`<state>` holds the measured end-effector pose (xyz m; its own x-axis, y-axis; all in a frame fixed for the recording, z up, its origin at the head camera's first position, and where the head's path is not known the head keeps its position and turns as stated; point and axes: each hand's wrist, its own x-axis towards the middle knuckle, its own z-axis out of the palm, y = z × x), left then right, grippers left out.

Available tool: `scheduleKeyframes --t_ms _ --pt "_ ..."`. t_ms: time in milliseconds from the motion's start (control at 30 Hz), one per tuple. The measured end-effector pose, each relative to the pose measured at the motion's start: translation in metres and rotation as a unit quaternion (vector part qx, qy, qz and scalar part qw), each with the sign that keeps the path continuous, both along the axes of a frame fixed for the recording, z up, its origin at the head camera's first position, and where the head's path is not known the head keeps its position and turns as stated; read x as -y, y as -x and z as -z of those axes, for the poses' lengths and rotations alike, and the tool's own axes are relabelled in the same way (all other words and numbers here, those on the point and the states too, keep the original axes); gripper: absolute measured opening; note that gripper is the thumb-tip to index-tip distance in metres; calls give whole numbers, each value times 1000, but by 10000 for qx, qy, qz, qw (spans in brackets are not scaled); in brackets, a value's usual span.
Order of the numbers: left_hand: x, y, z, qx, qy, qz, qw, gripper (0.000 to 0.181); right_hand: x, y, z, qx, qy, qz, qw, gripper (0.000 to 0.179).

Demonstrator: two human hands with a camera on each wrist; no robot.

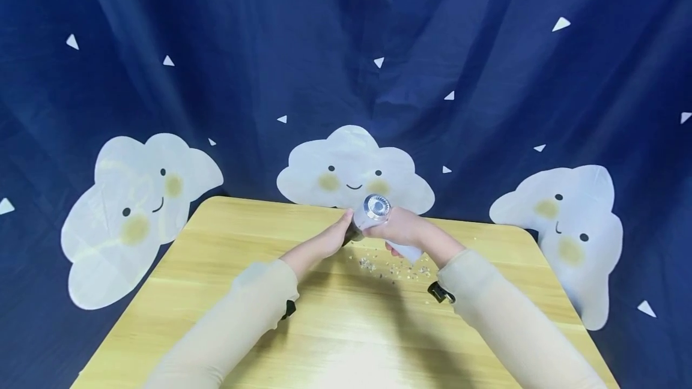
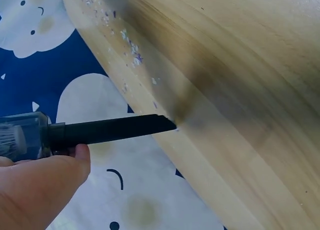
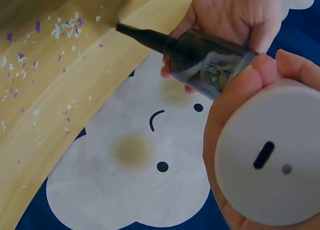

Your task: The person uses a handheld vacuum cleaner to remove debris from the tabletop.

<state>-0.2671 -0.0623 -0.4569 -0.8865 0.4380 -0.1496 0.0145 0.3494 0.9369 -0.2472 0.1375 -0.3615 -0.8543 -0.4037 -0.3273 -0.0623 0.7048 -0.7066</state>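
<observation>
Pale sleeves [image 1: 227,329] reach over the desk [image 1: 324,311] to where both hands meet. With my right grip [image 1: 402,228] I curl round the white handle [image 1: 406,251]; my left grip [image 1: 323,240] wraps the clear chamber [image 3: 197,57] close to the black nozzle [image 2: 110,129]. The vacuum [image 1: 373,209] hangs between them near the desk's far edge, its nozzle slanting down; whether the tip touches the wood I cannot tell. Most of the scraps [image 3: 67,30] lie to the right of that tip, so I judge it best to sweep it rightward, low, its slanted mouth laid toward the wood. The right should carry the weight while the left only steers. Slow, overlapping strokes seem wiser than jabs, which could flick light flakes over the edge.
</observation>
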Motion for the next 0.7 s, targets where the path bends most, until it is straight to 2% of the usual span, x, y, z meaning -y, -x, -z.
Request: scheduleKeyframes --t_ms 200,433,700 --pt "2 8 2 16 -33 -98 9999 82 6 6 1 -252 -190 26 9995 29" --pt "9 18 6 -45 -164 -210 9996 80 15 15 4 -307 -142 98 9994 29" --pt "14 24 3 -119 105 -248 9996 80 18 21 10 -507 -253 156 9983 37"
